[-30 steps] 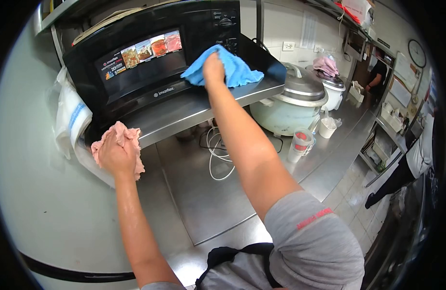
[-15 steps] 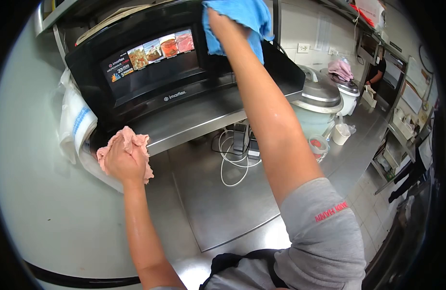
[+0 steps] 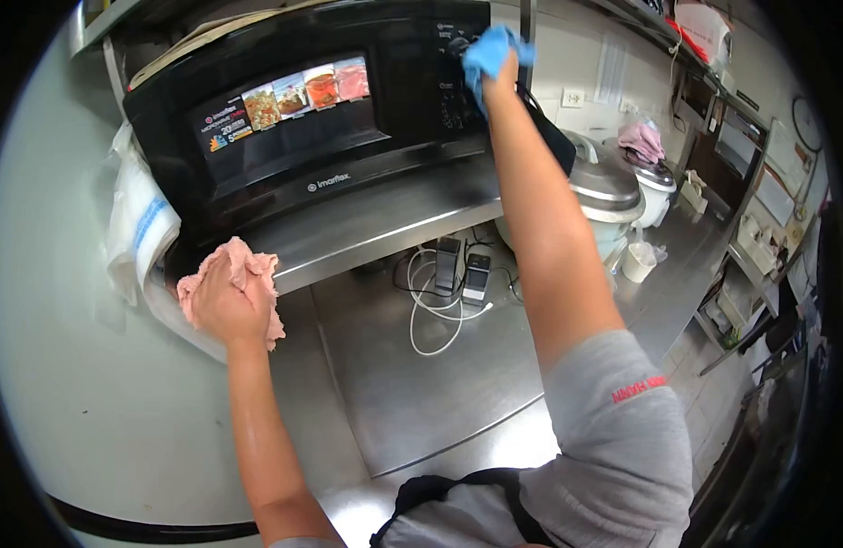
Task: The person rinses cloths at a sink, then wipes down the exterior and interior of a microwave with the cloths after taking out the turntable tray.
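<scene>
A black microwave oven point(image 3: 303, 146) stands on a steel shelf point(image 3: 376, 219). At its right front edge, beside the control knobs, my right hand point(image 3: 505, 73) holds a blue cloth point(image 3: 495, 50); the cloth covers most of the fingers. My left hand point(image 3: 231, 301) is closed on a crumpled pink cloth point(image 3: 255, 265) at the left end of the shelf's front edge.
Under the shelf, a white cable point(image 3: 414, 320) and two small dark devices point(image 3: 449, 265) lie on a steel counter point(image 3: 421, 393). Lidded rice cookers point(image 3: 604, 183) stand to the right. Rolled white plastic point(image 3: 143, 219) hangs at the left.
My right hand has moved right with the blue cloth, from the microwave's upper front to its right edge, uncovering the control panel. My left hand stays at the shelf edge.
</scene>
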Available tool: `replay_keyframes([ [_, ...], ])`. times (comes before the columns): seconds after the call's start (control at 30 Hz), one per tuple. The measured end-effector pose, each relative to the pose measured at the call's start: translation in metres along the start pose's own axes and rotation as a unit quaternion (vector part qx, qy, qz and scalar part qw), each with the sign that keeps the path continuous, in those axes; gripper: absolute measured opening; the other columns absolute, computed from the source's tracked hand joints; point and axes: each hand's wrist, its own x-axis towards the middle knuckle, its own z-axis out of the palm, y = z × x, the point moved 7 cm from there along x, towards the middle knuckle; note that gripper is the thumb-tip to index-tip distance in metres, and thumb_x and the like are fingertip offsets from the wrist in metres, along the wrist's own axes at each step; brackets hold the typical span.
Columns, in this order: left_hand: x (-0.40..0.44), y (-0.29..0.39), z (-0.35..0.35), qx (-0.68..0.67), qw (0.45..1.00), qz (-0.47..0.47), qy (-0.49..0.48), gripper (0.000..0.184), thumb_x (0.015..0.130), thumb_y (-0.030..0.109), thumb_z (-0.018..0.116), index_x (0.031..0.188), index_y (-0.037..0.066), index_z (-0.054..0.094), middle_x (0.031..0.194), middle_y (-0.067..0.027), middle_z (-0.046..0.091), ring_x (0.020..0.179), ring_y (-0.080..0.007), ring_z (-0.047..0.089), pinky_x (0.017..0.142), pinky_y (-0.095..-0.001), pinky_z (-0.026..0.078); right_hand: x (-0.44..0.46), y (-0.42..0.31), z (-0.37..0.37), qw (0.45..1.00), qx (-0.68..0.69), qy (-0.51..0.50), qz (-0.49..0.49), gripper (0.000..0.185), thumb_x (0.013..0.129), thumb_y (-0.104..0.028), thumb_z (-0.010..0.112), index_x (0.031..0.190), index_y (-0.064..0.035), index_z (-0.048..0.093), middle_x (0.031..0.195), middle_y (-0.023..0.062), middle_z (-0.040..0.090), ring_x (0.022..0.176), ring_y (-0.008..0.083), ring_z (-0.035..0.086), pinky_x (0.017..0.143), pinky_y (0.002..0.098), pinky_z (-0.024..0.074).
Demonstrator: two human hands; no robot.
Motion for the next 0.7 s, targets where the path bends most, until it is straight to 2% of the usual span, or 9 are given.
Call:
replay_keyframes([
  [0.13, 0.000, 0.000, -0.001, -0.014, 1.000, -0.006, -0.022, 0.011, 0.068, 0.010, 0.049, 0.072, 0.006, 0.059, 0.075, -0.0064, 0.060, 0.073, -0.0243, 0.057, 0.066, -0.0315, 0.042, -0.047, 0.043, 0.000, 0.972, 0.203, -0.043, 0.114, 0.026, 0.081, -0.024, 0.041, 0.075, -0.0028, 0.055, 0.074, 0.0124, 0.058, 0.069, 0.0210, 0.054, 0.061, 0.0355, 0.0406],
  [0.27, -0.002, -0.011, 0.002, -0.013, 0.998, -0.007, -0.059, 0.013, 0.070, 0.009, 0.049, 0.075, 0.003, 0.060, 0.078, -0.0086, 0.061, 0.077, -0.0257, 0.058, 0.069, -0.0319, 0.042, -0.050, -0.092, -0.007, 0.981, -0.005, -0.066, -0.180, 0.025, 0.078, -0.024, 0.045, 0.073, -0.0028, 0.057, 0.065, 0.0125, 0.056, 0.062, 0.0280, 0.053, 0.057, 0.0369, 0.0413],
  [0.33, 0.001, -0.031, 0.004, -0.061, 0.995, -0.063, -0.056, 0.019, 0.076, 0.019, 0.051, 0.079, 0.002, 0.059, 0.076, -0.0095, 0.060, 0.075, -0.0252, 0.057, 0.069, -0.0323, 0.043, -0.067, -0.175, 0.014, 0.809, -0.281, 0.105, -0.506, 0.025, 0.080, -0.028, 0.046, 0.071, -0.0064, 0.055, 0.058, 0.0053, 0.053, 0.054, 0.0201, 0.049, 0.050, 0.0328, 0.0388],
  [0.4, 0.022, -0.047, 0.004, -0.232, 0.942, -0.225, -0.093, 0.025, 0.079, 0.026, 0.051, 0.084, 0.003, 0.058, 0.077, -0.0094, 0.059, 0.075, -0.0246, 0.057, 0.070, -0.0321, 0.043, -0.090, -0.250, 0.003, 0.872, -0.108, -0.004, -0.477, 0.030, 0.076, -0.011, 0.043, 0.104, -0.0035, 0.050, 0.107, 0.0125, 0.051, 0.107, 0.0264, 0.043, 0.088, 0.0429, 0.0327],
  [0.47, 0.076, -0.027, -0.020, -0.157, 0.967, -0.199, -0.039, 0.027, 0.079, 0.024, 0.052, 0.095, 0.002, 0.053, 0.082, -0.0086, 0.059, 0.077, -0.0221, 0.057, 0.069, -0.0322, 0.044, -0.062, -0.223, 0.055, 0.865, -0.271, -0.331, -0.262, 0.025, 0.075, -0.011, 0.044, 0.096, -0.0083, 0.057, 0.094, 0.0173, 0.056, 0.090, 0.0287, 0.054, 0.080, 0.0387, 0.0408],
  [0.53, 0.130, -0.016, -0.035, 0.079, 0.994, -0.037, 0.059, 0.033, 0.081, 0.026, 0.049, 0.108, 0.007, 0.049, 0.095, -0.0103, 0.055, 0.085, -0.0241, 0.054, 0.071, -0.0339, 0.044, -0.055, -0.237, 0.033, 0.866, -0.162, -0.228, -0.414, 0.025, 0.075, -0.012, 0.043, 0.095, -0.0099, 0.058, 0.086, 0.0175, 0.058, 0.078, 0.0303, 0.058, 0.071, 0.0378, 0.0454],
  [0.57, 0.153, -0.021, -0.032, 0.102, 0.994, -0.016, 0.026, 0.036, 0.081, 0.028, 0.048, 0.113, 0.011, 0.046, 0.100, -0.0101, 0.053, 0.089, -0.0253, 0.053, 0.073, -0.0349, 0.043, -0.056, -0.241, 0.013, 0.917, -0.159, -0.312, -0.190, 0.026, 0.074, -0.013, 0.042, 0.095, -0.0112, 0.057, 0.087, 0.0152, 0.059, 0.079, 0.0300, 0.058, 0.070, 0.0379, 0.0459],
  [0.67, 0.207, -0.040, -0.010, 0.154, 0.986, 0.031, -0.050, 0.038, 0.081, 0.033, 0.046, 0.115, 0.017, 0.046, 0.102, -0.0098, 0.053, 0.093, -0.0282, 0.051, 0.075, -0.0364, 0.042, -0.020, -0.204, 0.028, 0.901, -0.153, -0.360, -0.190, 0.028, 0.074, -0.013, 0.041, 0.096, -0.0109, 0.057, 0.091, 0.0190, 0.057, 0.085, 0.0317, 0.055, 0.076, 0.0382, 0.0434],
  [0.7, 0.216, -0.040, -0.002, 0.167, 0.982, 0.044, -0.072, 0.038, 0.081, 0.035, 0.045, 0.114, 0.017, 0.048, 0.101, -0.0097, 0.055, 0.092, -0.0291, 0.052, 0.075, -0.0366, 0.042, 0.008, -0.183, 0.063, 0.840, -0.225, -0.257, -0.421, 0.028, 0.075, -0.015, 0.040, 0.096, -0.0100, 0.058, 0.090, 0.0203, 0.057, 0.087, 0.0331, 0.054, 0.078, 0.0391, 0.0418],
])
